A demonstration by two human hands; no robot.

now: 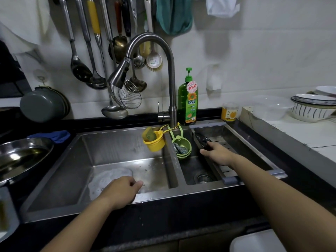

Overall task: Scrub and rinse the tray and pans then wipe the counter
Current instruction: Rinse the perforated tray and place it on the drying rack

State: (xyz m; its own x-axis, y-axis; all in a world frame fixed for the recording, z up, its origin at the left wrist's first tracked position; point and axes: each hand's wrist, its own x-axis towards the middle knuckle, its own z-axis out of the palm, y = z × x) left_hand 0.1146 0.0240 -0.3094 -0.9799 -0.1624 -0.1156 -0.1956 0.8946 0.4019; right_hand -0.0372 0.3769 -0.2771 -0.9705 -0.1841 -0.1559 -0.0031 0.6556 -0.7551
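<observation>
My right hand (pixel 219 155) reaches into the right basin over a steel drain rack (pixel 241 151). Its thumb and forefinger pinch the near end of a dark utensil (pixel 200 140) lying along the rack's left edge. My left hand (pixel 123 190) rests on the front rim of the left basin (pixel 112 148), fingers loosely curled and holding nothing. Soapy foam (pixel 109 177) lies on that basin's floor. A shallow steel pan (pixel 20 157) sits on the dark counter at the left. A pale tray (pixel 7 217) shows partly at the bottom left edge.
The faucet (pixel 154 40) arches over the divider, water off. A yellow cup with a sponge (pixel 154 142) and a green cup with steel wool (pixel 182 149) hang from it. Dish soap (pixel 188 104) stands behind. A blue cloth (pixel 54 136) lies left; bowls (pixel 309 111) stand right.
</observation>
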